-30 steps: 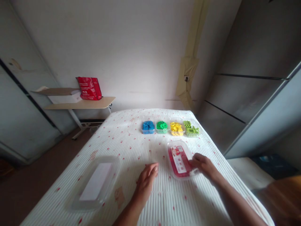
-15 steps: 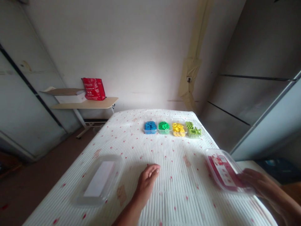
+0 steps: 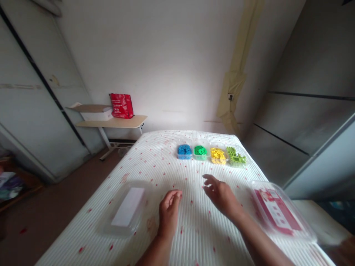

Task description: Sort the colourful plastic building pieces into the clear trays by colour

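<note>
My left hand [image 3: 169, 207] is near the middle of the covered table, its fingers curled together and the thumb against them, with nothing visible in it. My right hand [image 3: 220, 194] hovers over the cover, fingers apart and empty. A clear plastic container with a pink and white printed sheet [image 3: 277, 210] lies to its right. To the left of my left hand sits another clear plastic container with a white paper [image 3: 128, 207]. Beyond both hands stand small clear tubs holding blue pieces [image 3: 184, 150], green pieces [image 3: 200, 151], yellow pieces [image 3: 218, 155] and light green pieces [image 3: 236, 157].
The table has a white ribbed cover with red specks [image 3: 155, 166]. At the back left, a small side table [image 3: 122, 122] carries a red bag [image 3: 122, 106] and a white box [image 3: 97, 114]. A grey cabinet [image 3: 305, 111] stands close along the right side.
My right hand has let go of the container with the pink sheet and moved left over the table, its fingers now apart. My left hand stays curled near the same spot. The view has turned slightly left.
</note>
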A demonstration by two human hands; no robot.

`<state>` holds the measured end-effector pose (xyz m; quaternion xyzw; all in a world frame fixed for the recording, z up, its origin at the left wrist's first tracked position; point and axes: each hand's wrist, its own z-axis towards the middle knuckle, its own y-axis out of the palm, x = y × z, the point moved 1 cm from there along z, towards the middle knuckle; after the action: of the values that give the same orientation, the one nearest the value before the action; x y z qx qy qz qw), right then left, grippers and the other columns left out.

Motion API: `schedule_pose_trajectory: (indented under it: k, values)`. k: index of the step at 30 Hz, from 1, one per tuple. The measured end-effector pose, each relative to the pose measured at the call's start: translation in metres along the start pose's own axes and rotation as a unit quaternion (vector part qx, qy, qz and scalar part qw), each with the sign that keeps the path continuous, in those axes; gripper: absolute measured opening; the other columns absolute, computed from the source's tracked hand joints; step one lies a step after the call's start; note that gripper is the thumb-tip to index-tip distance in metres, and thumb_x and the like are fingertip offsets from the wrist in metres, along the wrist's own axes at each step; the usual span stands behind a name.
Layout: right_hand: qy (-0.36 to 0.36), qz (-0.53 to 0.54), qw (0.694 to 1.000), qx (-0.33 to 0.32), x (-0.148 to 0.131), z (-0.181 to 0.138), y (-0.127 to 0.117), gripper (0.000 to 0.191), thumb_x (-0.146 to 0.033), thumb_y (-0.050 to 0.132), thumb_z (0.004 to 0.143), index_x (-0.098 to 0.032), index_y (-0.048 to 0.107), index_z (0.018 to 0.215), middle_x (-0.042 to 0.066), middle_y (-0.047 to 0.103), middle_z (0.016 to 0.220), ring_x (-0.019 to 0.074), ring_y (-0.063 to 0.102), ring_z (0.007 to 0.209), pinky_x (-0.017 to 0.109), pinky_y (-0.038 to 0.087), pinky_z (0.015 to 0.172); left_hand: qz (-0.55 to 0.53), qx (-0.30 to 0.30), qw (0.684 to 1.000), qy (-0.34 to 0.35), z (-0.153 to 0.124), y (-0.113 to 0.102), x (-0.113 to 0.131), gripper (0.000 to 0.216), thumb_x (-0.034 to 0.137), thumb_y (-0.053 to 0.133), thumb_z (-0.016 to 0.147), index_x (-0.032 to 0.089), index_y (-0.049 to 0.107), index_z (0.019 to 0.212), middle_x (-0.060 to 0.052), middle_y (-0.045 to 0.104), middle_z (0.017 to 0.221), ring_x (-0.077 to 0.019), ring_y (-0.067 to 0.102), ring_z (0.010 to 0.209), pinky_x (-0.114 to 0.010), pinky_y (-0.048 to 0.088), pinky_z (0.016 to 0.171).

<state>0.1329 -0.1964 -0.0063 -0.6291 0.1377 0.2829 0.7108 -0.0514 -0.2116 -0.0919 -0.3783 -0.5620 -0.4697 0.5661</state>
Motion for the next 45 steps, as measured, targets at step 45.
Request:
schedule_pose_trajectory:
  k: [45]
  values:
    - [0.009,-0.079,0.996,0.047,0.013,0.001,0.020,0.041,-0.049,0.032,0.088,-0.023,0.064,0.091,0.006,0.069,0.067,0.0182,0.063,0.054,0.024,0.038,0.052,0.665,0.009,0.744,-0.064,0.007,-0.133,0.047,0.072,0.049,0.051,0.073,0.026,0.034,0.139,-0.014,0.019,0.151,-0.0395,0.023,0.134,-0.058,0.030,0.095]
